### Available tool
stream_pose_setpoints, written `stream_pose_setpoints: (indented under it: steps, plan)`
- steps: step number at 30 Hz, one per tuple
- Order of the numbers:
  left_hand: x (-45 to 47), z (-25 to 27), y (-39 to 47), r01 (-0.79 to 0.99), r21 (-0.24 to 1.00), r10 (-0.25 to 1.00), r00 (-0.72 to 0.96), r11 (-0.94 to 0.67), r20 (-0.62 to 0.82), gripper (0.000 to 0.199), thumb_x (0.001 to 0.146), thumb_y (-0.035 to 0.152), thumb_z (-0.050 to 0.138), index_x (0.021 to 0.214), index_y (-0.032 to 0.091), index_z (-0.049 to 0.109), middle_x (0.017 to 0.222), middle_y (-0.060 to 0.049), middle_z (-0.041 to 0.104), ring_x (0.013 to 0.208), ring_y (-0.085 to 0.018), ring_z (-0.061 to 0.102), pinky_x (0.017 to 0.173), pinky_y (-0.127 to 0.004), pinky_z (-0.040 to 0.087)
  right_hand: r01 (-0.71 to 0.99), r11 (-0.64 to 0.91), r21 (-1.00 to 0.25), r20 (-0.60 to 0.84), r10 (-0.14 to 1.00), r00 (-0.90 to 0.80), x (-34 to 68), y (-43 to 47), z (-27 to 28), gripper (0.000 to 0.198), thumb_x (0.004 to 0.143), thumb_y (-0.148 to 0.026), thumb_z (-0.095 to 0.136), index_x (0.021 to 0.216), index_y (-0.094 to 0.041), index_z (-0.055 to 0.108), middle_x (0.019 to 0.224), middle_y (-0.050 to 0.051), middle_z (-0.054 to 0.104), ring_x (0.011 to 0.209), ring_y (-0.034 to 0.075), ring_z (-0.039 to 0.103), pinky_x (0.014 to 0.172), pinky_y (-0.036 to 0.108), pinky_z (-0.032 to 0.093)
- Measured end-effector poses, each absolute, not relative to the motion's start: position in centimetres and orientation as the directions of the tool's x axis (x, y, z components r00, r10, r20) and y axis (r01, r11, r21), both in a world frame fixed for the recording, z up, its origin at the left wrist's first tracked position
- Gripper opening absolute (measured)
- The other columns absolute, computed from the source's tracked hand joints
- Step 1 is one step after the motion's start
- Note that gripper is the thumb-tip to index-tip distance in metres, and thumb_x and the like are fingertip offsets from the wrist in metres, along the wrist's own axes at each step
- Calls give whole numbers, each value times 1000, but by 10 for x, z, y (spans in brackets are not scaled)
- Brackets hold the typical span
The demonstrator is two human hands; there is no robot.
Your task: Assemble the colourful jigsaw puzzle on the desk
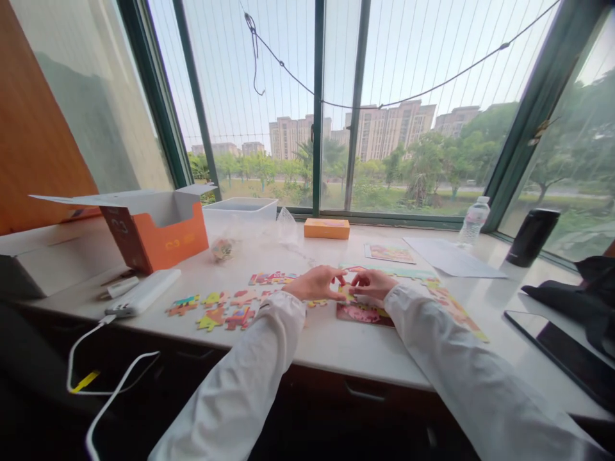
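My left hand (pixel 318 283) and my right hand (pixel 373 283) meet over the white table, fingertips pinched on a small yellowish puzzle piece (pixel 346 292). Just beneath them lies a card with a pink picture (pixel 364 314), partly covered by the right hand and sleeve. Joined puzzle pieces form a strip (pixel 454 306) that runs along the far side and down the right, partly behind my right arm. Several loose puzzle pieces (pixel 211 319) are spread to the left of my left hand, and a reddish group (pixel 271 278) lies farther back.
An open orange box (pixel 177 240) stands at the left, near a white power bank (pixel 148 293) with a cable. Toward the window are a plastic bin (pixel 245 208), a small orange box (pixel 327 229) and a picture card (pixel 389 253). A bottle (pixel 475 221), black flask (pixel 532 237) and phone (pixel 567 352) are right.
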State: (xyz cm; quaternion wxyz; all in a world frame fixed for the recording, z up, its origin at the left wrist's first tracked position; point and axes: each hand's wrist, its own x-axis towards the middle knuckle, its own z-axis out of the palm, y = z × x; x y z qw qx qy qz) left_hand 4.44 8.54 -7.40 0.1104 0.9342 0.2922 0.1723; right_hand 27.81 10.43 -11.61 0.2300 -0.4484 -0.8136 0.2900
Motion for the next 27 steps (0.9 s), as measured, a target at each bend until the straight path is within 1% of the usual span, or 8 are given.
stream_pose_setpoints:
  steps: [3,6,10,13,18,22,27]
  plan:
    - [45,-74,86,516,326,594,775,-792,215,56,72,42,78,121,20,65,107,-5,73,88,-19,64,81,-27,46,678,413,-608,108,890,-444,276,100,-114,46,70,-59,71,85,-16,74,65,1,62,60,12,52,55,24,37]
    - [46,-77,86,515,348,599,774,-784,205,54,76,41,75,125,23,63,109,-3,72,88,-18,62,81,-27,46,720,403,-566,97,899,-427,274,98,-113,40,74,-54,71,87,-17,74,69,2,66,62,12,55,57,24,38]
    - [47,-82,87,536,365,630,745,-761,220,52,82,45,68,128,22,62,109,-4,71,88,-18,61,82,-28,46,740,408,-534,98,900,-425,273,98,-112,38,75,-54,71,89,-18,75,73,2,67,64,12,56,58,24,39]
    - [48,-84,88,555,374,652,726,-743,217,52,78,44,71,125,22,64,108,-4,71,87,-18,60,82,-29,46,767,395,-505,92,909,-407,272,97,-111,38,74,-53,73,90,-18,75,74,1,67,63,12,56,57,24,37]
    - [48,-86,90,552,419,666,718,-721,201,54,74,43,75,123,21,66,107,-5,71,91,-19,61,83,-28,47,769,402,-498,116,909,-400,270,95,-112,36,75,-51,73,91,-18,74,72,0,66,61,11,54,56,23,36]
    - [48,-88,93,558,457,682,712,-693,165,51,74,44,75,118,21,68,110,-6,71,94,-19,62,84,-28,47,776,395,-492,116,913,-391,269,95,-114,35,75,-49,74,90,-18,74,69,-1,64,59,10,52,54,23,35]
    - [47,-91,95,565,476,692,708,-674,141,53,74,46,74,120,21,66,109,-6,71,96,-19,63,86,-29,47,769,406,-494,138,910,-392,267,93,-114,34,74,-46,75,92,-17,71,69,-1,64,59,11,54,55,23,36]
